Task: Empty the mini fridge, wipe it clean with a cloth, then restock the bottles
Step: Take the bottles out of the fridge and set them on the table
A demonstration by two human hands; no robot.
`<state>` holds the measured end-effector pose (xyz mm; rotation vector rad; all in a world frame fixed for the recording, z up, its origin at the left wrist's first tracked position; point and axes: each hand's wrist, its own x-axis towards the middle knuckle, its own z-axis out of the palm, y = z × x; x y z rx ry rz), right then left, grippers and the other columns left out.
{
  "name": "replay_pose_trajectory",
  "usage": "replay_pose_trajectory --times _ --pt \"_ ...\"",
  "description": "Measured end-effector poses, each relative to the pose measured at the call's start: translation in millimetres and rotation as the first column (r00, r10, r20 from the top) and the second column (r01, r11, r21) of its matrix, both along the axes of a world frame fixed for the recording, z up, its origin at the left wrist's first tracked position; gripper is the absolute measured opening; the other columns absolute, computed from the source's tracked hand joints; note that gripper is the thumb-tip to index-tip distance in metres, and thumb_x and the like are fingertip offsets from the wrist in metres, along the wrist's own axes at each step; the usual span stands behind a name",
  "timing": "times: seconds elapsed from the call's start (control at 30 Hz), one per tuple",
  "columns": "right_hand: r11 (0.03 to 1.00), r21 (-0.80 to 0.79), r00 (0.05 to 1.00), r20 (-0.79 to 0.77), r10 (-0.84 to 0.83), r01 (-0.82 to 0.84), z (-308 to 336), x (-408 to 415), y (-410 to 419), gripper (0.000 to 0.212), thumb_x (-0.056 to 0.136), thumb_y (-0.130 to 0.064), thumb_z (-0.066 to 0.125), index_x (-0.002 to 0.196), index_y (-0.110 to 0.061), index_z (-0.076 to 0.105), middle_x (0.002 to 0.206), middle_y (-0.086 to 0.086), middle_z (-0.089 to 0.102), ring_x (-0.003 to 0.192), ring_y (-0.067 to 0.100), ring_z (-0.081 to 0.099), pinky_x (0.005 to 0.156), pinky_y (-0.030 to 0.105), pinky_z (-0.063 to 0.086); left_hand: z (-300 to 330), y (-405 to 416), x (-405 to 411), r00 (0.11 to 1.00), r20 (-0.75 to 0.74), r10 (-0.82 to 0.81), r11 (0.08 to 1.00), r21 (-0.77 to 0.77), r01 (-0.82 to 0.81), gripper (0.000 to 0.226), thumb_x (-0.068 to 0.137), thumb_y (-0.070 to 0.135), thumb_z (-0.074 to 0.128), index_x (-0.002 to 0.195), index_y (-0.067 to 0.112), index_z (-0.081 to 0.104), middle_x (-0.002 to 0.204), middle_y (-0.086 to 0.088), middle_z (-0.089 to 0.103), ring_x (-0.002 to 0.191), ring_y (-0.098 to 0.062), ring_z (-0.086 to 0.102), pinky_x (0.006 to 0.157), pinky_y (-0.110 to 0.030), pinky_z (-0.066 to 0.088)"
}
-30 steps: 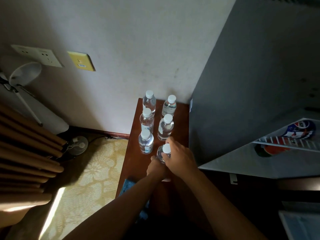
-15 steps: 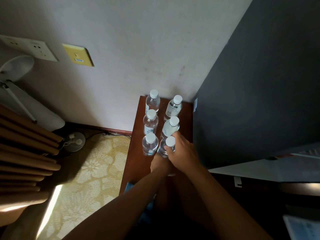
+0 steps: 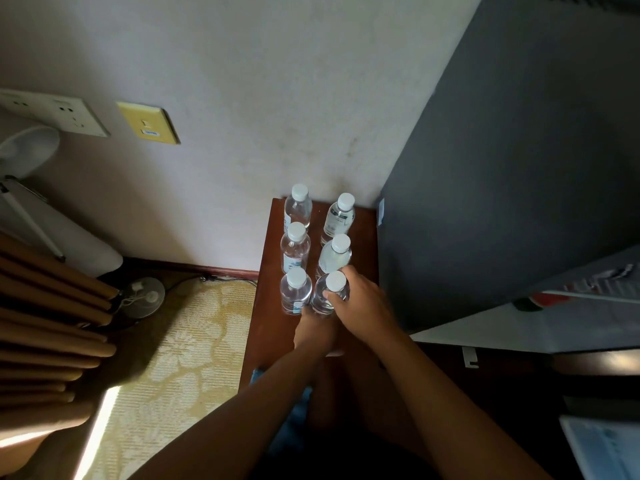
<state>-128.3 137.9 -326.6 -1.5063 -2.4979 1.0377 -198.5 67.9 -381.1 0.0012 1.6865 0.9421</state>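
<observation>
Several clear water bottles with white caps stand in two rows on a narrow brown wooden table point(image 3: 266, 327). My right hand point(image 3: 360, 303) grips the nearest right-row bottle point(image 3: 329, 294) around its shoulder. My left hand point(image 3: 313, 329) holds the same bottle low at its base, from the front. The nearest left-row bottle point(image 3: 295, 291) stands just beside it, free. A blue cloth point(image 3: 294, 420) lies on the near end of the table, mostly hidden under my left forearm. The mini fridge's dark grey side point(image 3: 502, 202) rises right of the table, its white door point(image 3: 540, 323) open toward me.
A red and green item point(image 3: 540, 299) shows on the fridge door shelf. Left of the table are a yellow patterned carpet point(image 3: 166, 358), a small fan point(image 3: 143, 297) on the floor and brown curtains point(image 3: 45, 323). Wall sockets point(image 3: 59, 112) sit high on the left.
Both hands slid the near right-row bottle away from me, closing the gap to the bottle behind it. The camera tilted, so less of the fridge door shelf shows.
</observation>
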Motion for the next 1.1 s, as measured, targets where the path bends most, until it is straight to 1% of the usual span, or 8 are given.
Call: replay_pose_trajectory --times 0.07,0.17,0.27,0.47,0.6,0.83,0.93,1.1 --pt "0.999 -0.034 1.000 0.030 -0.004 0.005 -0.6 6.0 -3.5 0.056 0.091 -0.040 0.063 0.141 -0.027 0.041 0.137 -0.002 0.058 0.127 0.021 0.054 0.104 0.043 0.047 2.8 -7.4 0.6 0.999 -0.015 -0.033 0.999 0.030 0.034 0.059 0.075 0.040 0.072 0.128 0.026 0.049 0.117 -0.007 0.064 0.084 -0.029 0.072 0.055 -0.041 0.061" --pt "0.998 -0.064 0.996 0.093 -0.017 0.023 -3.8 20.5 -13.8 0.060 0.094 -0.038 0.059 0.147 -0.028 0.034 0.137 0.000 0.057 0.125 0.021 0.054 0.102 0.041 0.047 8.9 -17.5 2.4 0.991 -0.043 -0.130 0.990 0.044 0.132 0.036 0.086 0.028 0.062 0.120 0.019 0.062 0.106 -0.009 0.069 0.087 -0.025 0.071 0.061 -0.044 0.062" --pt "0.997 -0.066 0.990 0.138 -0.029 0.039 -7.1 35.9 -26.3 0.051 0.095 -0.036 0.055 0.143 -0.029 0.040 0.134 0.000 0.058 0.122 0.021 0.055 0.098 0.039 0.048 12.0 -25.3 8.0 0.978 -0.074 -0.193 0.980 0.044 0.196 0.026 0.091 0.019 0.058 0.116 0.014 0.063 0.101 -0.013 0.070 0.088 -0.025 0.071 0.066 -0.045 0.063" --pt "0.989 -0.084 0.982 0.152 -0.112 0.125 -10.9 75.4 -41.4 0.015 0.094 -0.032 0.051 0.103 -0.027 0.063 0.105 -0.002 0.069 0.100 0.020 0.063 0.083 0.034 0.051 12.4 -29.6 36.1 0.945 -0.126 -0.301 0.950 0.049 0.309 0.023 0.090 0.018 0.060 0.112 0.013 0.064 0.100 -0.014 0.070 0.088 -0.024 0.071 0.066 -0.039 0.062" --pt "0.966 -0.118 0.957 0.206 -0.204 0.232 -12.6 112.0 -45.8 0.015 0.094 -0.033 0.051 0.097 -0.026 0.064 0.103 -0.001 0.066 0.098 0.023 0.062 0.073 0.028 0.042 8.9 -23.3 64.4 0.905 -0.166 -0.392 0.915 0.037 0.403 0.016 0.088 0.019 0.060 0.102 0.015 0.068 0.091 -0.012 0.072 0.078 -0.021 0.070 0.067 -0.037 0.062" --pt "0.889 -0.136 0.896 0.160 -0.415 0.437 -11.5 172.3 -33.8 0.015 0.088 -0.034 0.058 0.077 -0.024 0.055 0.088 0.000 0.062 0.092 0.025 0.061 0.077 0.032 0.046 14.3 -2.8 118.1 0.819 -0.270 -0.507 0.839 0.065 0.541 0.016 0.061 0.036 0.059 0.065 0.023 0.068 0.062 0.002 0.066 0.057 -0.015 0.060 0.067 -0.034 0.053" --pt "0.876 -0.130 0.884 0.139 -0.447 0.464 -6.8 193.5 -24.3 0.012 0.090 -0.032 0.056 0.082 -0.023 0.056 0.094 0.001 0.064 0.097 0.024 0.060 0.085 0.032 0.046 18.5 9.9 139.3 0.791 -0.320 -0.521 0.820 0.071 0.569 0.015 0.060 0.036 0.057 0.061 0.025 0.066 0.059 0.006 0.065 0.058 -0.013 0.061 0.070 -0.037 0.056" --pt "0.874 -0.121 0.882 0.060 -0.467 0.471 -0.2 221.4 -6.1 0.012 0.094 -0.026 0.049 0.084 -0.022 0.054 0.090 -0.002 0.058 0.086 0.020 0.056 0.071 0.026 0.036 24.8 33.4 167.4 0.729 -0.424 -0.538 0.777 0.087 0.624 0.012 0.064 0.038 0.053 0.061 0.033 0.064 0.066 0.009 0.064 0.069 -0.014 0.062 0.078 -0.041 0.057"
